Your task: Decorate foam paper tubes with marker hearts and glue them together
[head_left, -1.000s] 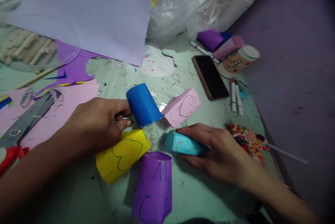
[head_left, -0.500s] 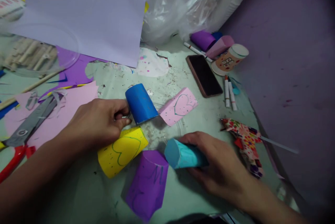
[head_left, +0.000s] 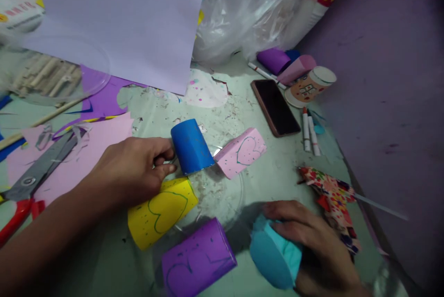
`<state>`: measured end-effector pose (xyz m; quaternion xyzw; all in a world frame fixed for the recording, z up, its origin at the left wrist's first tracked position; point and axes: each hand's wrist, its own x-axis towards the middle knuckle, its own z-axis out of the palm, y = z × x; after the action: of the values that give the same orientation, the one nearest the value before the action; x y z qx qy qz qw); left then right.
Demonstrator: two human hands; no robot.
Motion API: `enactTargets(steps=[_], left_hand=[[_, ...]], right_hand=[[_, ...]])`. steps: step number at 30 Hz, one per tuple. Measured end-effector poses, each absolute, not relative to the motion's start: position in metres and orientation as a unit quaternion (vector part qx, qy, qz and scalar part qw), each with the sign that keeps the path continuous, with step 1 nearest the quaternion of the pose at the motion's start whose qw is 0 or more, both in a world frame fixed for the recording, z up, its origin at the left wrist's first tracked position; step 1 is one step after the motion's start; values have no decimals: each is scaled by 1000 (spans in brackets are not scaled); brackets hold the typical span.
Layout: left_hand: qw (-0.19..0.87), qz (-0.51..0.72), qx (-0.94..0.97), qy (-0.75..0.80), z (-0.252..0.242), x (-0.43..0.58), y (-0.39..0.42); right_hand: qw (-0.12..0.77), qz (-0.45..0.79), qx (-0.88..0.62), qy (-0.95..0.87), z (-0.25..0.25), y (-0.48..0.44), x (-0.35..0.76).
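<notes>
My left hand (head_left: pixel 138 167) is closed, its thumb and fingertips at the left edge of a blue paper tube (head_left: pixel 192 146). Below that hand lies a yellow paper tube (head_left: pixel 163 213) with a drawn green heart. To the blue one's right is a pink tube (head_left: pixel 242 153), also marked with a heart and dots. At lower right, my right hand (head_left: pixel 308 237) grips a teal paper tube (head_left: pixel 272 255), its flat end toward me. Between the hands, a purple tube (head_left: pixel 199 260) with drawn lines lies on its side. A clear round plastic piece (head_left: pixel 239 190) shows among the tubes.
Red-handled scissors (head_left: pixel 38 176) lie on pink paper at left, near a clear container of sticks (head_left: pixel 48 75). A phone (head_left: pixel 275 107), paper cup (head_left: pixel 310 86), markers (head_left: pixel 308 133) and flower-patterned glue gun (head_left: pixel 328 190) are at right. Behind sits a plastic bag (head_left: pixel 246 15).
My right hand has moved right and down with the teal tube, turning its end toward me. The purple tube has swung round to lie more sideways. My left hand stays by the blue tube.
</notes>
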<state>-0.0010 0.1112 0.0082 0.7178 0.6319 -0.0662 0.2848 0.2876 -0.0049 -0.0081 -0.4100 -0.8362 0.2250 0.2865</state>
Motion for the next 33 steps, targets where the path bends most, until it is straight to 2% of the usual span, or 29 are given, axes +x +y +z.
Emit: enactTargets(steps=[6, 21, 27, 33], left_hand=[[289, -66, 720, 627, 10, -1, 111], [324, -58, 712, 620, 16, 0, 110], [319, -53, 719, 615, 18, 0, 110], [320, -27, 724, 610, 10, -4, 108]], right_hand=[[175, 147, -472, -851, 1, 4, 285], [163, 82, -385, -904, 2, 29, 262], [124, 54, -389, -911, 5, 29, 256], [121, 73, -394, -908, 6, 27, 257]])
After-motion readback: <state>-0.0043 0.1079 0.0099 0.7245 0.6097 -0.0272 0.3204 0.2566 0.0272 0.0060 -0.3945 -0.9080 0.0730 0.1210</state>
